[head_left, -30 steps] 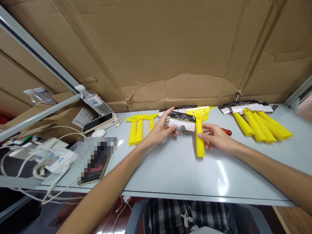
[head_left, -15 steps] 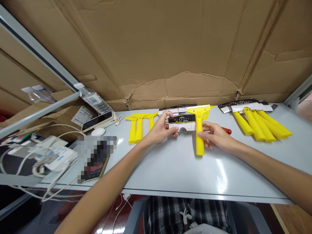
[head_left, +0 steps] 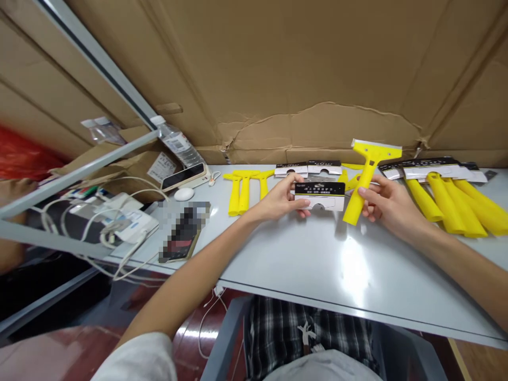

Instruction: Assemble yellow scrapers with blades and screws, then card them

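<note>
My left hand (head_left: 281, 200) pinches a black-and-white packaging card (head_left: 323, 201) by its left end, with the printed side toward me. Just to the card's right, my right hand (head_left: 392, 203) grips a yellow scraper (head_left: 369, 161) by the handle; its wide head points up and tilts right. Card and scraper are apart. Behind my left hand lie several yellow scraper handles (head_left: 243, 196). Two more cards, a left one (head_left: 291, 170) and a right one (head_left: 324, 168), lie at the back. Yellow scraper parts (head_left: 352, 181) lie behind the held scraper, partly covered.
Several yellow scrapers (head_left: 446, 209) with cards over their heads lie at the right. On the left are a phone (head_left: 184, 176), a white oval object (head_left: 184, 194), a blurred-out dark device (head_left: 189, 246), cables, and a plastic bottle (head_left: 182, 145). Another person's arm (head_left: 11, 227) shows at far left.
The scraper in my right hand has moved away from the card, rightward and up, and now leans. My left hand still holds the card. The view has shifted left.
</note>
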{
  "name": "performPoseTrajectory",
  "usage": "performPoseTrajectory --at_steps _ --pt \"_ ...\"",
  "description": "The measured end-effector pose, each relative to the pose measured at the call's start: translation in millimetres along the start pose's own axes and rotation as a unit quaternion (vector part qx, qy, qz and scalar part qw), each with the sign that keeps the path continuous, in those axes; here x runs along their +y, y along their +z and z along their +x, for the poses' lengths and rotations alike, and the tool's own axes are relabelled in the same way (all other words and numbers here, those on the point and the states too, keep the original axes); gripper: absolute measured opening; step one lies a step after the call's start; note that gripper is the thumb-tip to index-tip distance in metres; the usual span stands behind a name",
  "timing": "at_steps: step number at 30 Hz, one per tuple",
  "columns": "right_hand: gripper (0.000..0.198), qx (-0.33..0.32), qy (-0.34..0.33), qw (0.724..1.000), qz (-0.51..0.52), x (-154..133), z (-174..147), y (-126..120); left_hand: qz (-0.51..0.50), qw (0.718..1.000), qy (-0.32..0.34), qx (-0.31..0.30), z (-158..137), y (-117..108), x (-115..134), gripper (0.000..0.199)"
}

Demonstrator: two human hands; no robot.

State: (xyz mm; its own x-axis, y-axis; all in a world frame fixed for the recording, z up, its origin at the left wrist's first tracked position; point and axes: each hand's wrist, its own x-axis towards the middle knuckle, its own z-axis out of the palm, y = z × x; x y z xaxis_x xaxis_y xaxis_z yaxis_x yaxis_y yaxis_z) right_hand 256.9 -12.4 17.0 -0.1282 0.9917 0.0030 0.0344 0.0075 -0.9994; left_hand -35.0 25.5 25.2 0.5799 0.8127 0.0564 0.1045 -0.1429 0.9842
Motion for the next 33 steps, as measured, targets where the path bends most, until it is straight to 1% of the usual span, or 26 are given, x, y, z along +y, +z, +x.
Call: performPoseTrajectory --at_steps 2,4,6,9,12,15,17,20,22,25,27,29,31,33 --pt "0.075 -0.008 0.01 1.0 0.001 4 -1 4 -0.004 1.0 0.015 -0.008 1 1 -1 0.041" --pt "0.075 -0.016 0.018 1.0 0.006 6 -3 9 -0.007 0.999 0.026 -0.021 1 1 -1 0.041" --pt "0.076 -0.009 0.019 1.0 0.015 4 -4 12 0.004 0.999 0.04 -0.034 1 1 -1 0.04" --pt "0.075 0.044 0.005 0.999 0.026 -4 -5 11 0.041 0.996 0.056 -0.062 -1 0 1 0.035" --pt "0.073 0.098 -0.011 0.994 0.055 -10 -2 8 0.064 0.992 0.05 -0.095 -3 2 1 0.032" --pt "0.071 0.117 -0.027 0.988 0.093 -11 2 5 0.086 0.989 0.043 -0.113 -4 3 0 0.032" --pt "0.069 0.135 -0.042 0.984 0.111 -11 4 3 0.104 0.986 0.049 -0.117 -4 2 -1 0.03" --pt "0.07 0.167 -0.051 0.976 0.128 -12 5 2 0.116 0.984 0.072 -0.111 -4 2 -1 0.022" --pt "0.07 0.171 -0.047 0.976 0.124 -12 4 2 0.112 0.985 0.075 -0.107 -4 3 -2 0.02" --pt "0.067 0.147 -0.031 0.986 0.077 -6 2 6 0.094 0.989 0.061 -0.1 -2 6 -6 0.026" --pt "0.067 0.116 -0.023 0.992 0.035 1 1 9 0.083 0.992 0.06 -0.078 -1 11 -9 0.034" --pt "0.07 0.089 -0.02 0.996 0.002 7 -1 14 0.085 0.993 0.066 -0.044 0 16 -10 0.039" --pt "0.074 0.08 -0.015 0.996 -0.03 8 -4 18 0.097 0.992 0.074 -0.017 0 20 -9 0.039" --pt "0.075 0.084 -0.008 0.995 -0.054 6 -7 22 0.105 0.991 0.078 -0.004 0 24 -8 0.035"
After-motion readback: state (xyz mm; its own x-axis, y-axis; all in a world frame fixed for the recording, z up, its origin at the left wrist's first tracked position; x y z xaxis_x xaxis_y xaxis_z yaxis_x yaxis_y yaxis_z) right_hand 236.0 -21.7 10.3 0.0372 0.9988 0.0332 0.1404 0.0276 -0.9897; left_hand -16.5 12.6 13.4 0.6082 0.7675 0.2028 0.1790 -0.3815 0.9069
